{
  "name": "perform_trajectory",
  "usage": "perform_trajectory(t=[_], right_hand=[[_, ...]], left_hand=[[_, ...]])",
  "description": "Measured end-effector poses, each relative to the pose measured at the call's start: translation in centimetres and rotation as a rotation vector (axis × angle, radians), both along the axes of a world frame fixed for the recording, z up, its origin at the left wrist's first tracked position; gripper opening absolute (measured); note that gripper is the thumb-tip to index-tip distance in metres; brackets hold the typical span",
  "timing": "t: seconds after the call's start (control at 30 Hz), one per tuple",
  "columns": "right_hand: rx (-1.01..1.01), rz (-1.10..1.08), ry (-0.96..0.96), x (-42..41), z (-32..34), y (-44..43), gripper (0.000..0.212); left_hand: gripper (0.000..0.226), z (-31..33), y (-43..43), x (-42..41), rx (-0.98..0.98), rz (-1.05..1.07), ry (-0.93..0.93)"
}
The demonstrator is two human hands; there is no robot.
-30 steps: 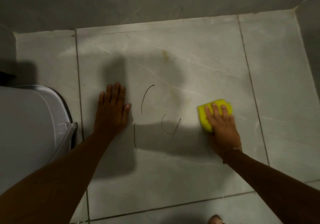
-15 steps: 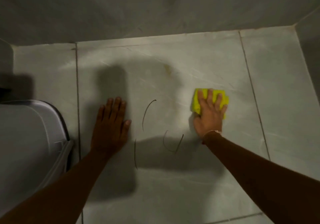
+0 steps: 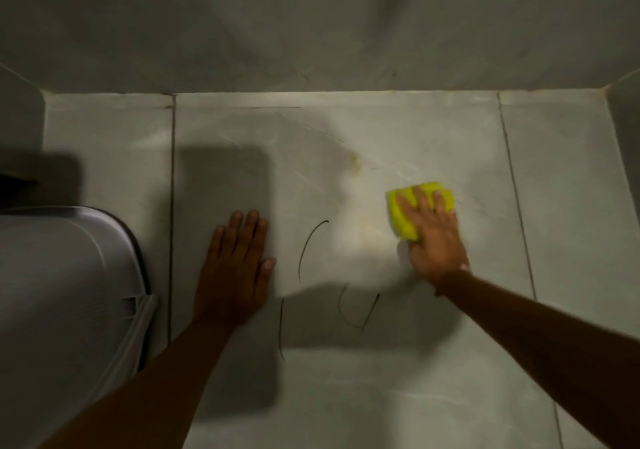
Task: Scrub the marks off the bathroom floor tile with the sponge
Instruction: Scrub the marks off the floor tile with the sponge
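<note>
Yellow foam is showing under my right hand [image 3: 434, 237]: I am pressing a rectangular yellow sponge [image 3: 403, 214] flat against the pale grey marbled floor tile [image 3: 433, 362], my fingers [image 3: 420, 202] spread across its top and my palm trailing off its near edge onto the tile. The hand is lying on the sponge rather than curling round it, so I am pinning it down, not clutching it. The sponge is sitting on the right half of the big central tile, beyond and to the right of the dark pen marks.

I am leaning on my left hand [image 3: 235, 268], which is lying open and flat on the same tile, fingers together and pointing toward the grey wall [image 3: 311, 25], thumb out to the right. It is holding nothing.

Between my hands, three thin dark marks are lying on the tile: a curved stroke [image 3: 310, 246] just beside my left thumb, a straight line [image 3: 280, 327] nearer to me beside my left wrist, and a U-shaped squiggle [image 3: 358, 310] below the sponge hand. The sponge is touching none of them.

A light grey plastic bin [image 3: 62, 292] with a rounded rim is standing at my left, across the grout line [image 3: 170, 223].
</note>
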State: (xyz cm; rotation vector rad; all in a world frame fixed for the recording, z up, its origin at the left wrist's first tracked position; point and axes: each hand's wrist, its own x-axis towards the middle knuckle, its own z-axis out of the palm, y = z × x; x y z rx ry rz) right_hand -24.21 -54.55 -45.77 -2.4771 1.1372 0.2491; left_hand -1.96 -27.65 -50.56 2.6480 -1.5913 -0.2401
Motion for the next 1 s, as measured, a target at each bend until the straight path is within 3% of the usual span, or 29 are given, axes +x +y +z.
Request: perform_trajectory(t=[0.1,0.13,0.2,0.27,0.3,0.37,0.47,0.5,0.63,0.67,0.7,0.8,0.83,0.93,1.0], right_hand=[[-0.025,-0.404,0.059,7.2,-0.6,-3.4,0.078],[-0.024,-0.423,0.063,9.5,-0.6,-3.5,0.077],[-0.065,-0.157,0.023,10.7,-1.1,-2.1,0.08],[-0.046,0.253,-0.018,7.4,-0.7,-0.6,0.088],[-0.029,0.349,-0.003,5.1,-0.4,-0.7,0.089],[-0.047,0.243,0.016,4.1,-0.2,-2.8,0.084],[-0.075,-0.185,0.094,10.2,-0.5,-4.9,0.077],[-0.076,-0.19,0.102,12.3,-0.5,-4.1,0.079],[-0.077,0.415,-0.035,9.4,-0.5,-0.1,0.089],[-0.068,0.431,-0.029,7.3,-0.3,-0.2,0.09],[-0.078,0.329,-0.025,6.7,-0.2,-0.8,0.088],[-0.019,-0.343,0.024,11.8,-0.1,-1.3,0.081],[-0.016,-0.359,0.049,13.8,0.1,-0.3,0.079],[-0.064,0.228,-0.043,13.1,-0.4,3.3,0.085],[-0.038,0.457,-0.048,8.2,0.2,3.3,0.088]], left_hand=[[0.065,0.0,-0.1,0.2,0.001,-0.012,-0.006],[0.065,0.0,0.0,0.2,0.0,-0.01,-0.002],[0.064,0.1,-0.1,0.1,-0.003,-0.009,0.002],[0.065,0.2,-0.1,0.1,-0.002,-0.007,0.007],[0.065,0.3,-0.1,0.0,-0.004,-0.006,0.013],[0.065,0.2,0.0,0.0,-0.011,-0.007,0.011],[0.065,-0.1,0.0,0.1,-0.015,-0.011,0.001],[0.065,-0.1,0.1,0.1,-0.013,-0.014,0.004],[0.065,0.0,0.0,0.1,-0.008,-0.015,0.004],[0.066,0.1,0.0,0.1,-0.005,-0.013,0.008],[0.066,0.1,0.0,0.0,-0.007,-0.013,0.01],[0.067,0.0,-0.1,0.1,-0.016,-0.014,0.007],[0.068,0.0,0.0,0.2,-0.019,-0.009,0.009],[0.067,0.1,0.0,0.1,-0.012,-0.008,0.019],[0.067,0.0,0.0,0.2,-0.005,0.0,0.018]])
